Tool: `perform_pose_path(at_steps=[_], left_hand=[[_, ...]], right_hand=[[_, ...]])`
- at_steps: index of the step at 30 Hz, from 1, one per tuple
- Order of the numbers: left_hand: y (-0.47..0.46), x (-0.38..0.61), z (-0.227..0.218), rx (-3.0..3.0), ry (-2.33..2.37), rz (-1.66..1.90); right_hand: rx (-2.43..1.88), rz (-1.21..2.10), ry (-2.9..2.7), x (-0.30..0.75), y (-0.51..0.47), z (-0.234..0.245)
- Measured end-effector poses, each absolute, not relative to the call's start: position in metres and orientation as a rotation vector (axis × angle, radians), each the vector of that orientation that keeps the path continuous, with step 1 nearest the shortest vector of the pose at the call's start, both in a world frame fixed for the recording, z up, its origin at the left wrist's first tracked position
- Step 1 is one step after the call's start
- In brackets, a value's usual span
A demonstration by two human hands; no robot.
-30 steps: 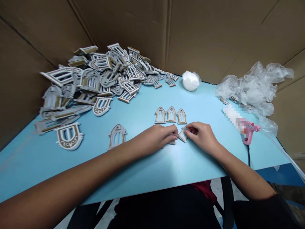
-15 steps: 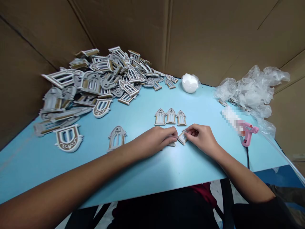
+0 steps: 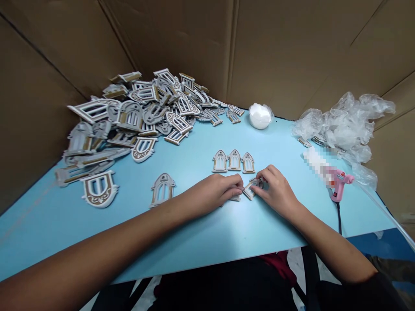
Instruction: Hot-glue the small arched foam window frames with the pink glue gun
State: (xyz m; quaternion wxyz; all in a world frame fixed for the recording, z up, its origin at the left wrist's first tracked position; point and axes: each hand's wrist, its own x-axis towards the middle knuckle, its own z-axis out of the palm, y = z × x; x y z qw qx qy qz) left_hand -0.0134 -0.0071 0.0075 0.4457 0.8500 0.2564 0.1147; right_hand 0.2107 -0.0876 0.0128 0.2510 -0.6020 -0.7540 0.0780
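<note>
We pinch one small arched window piece from both sides, low over the blue tabletop.

Our left hand presses its fingertips together on the piece's left edge, and our right hand pinches the other end between thumb and forefinger. Each grip is closed on the same piece, which sits tilted between them. A second small piece lies flat, partly under the left grip. A row of three matching pieces lies just beyond both grips. A larger arched frame lies left of the left grip, and the pile of frames is far beyond it. A pink glue gun sits right of the right grip. We judge the hold thin: fingertips on narrow edges could let the piece slip or twist. A sliding knuckle could knock the row crooked, and the gun's cord could snag the right forearm.
</note>
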Motion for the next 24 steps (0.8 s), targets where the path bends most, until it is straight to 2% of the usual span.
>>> perform_pose_path(at_steps=[6,15,20,24], left_hand=[[-0.011,-0.013,0.017,1.705,0.755,0.392],[-0.019,-0.011,0.016,1.853,0.678,0.522],[-0.019,-0.010,0.015,1.913,0.695,0.578],[-0.013,-0.014,0.015,1.942,0.807,0.674]], right_hand=[[-1.621,0.337,-2.074,0.215,-0.087,0.012],[-1.203,0.394,-2.101,0.184,-0.078,0.030],[-1.200,0.438,-2.184,0.166,-0.067,0.029],[-1.211,0.484,-2.237,0.168,-0.040,0.047]])
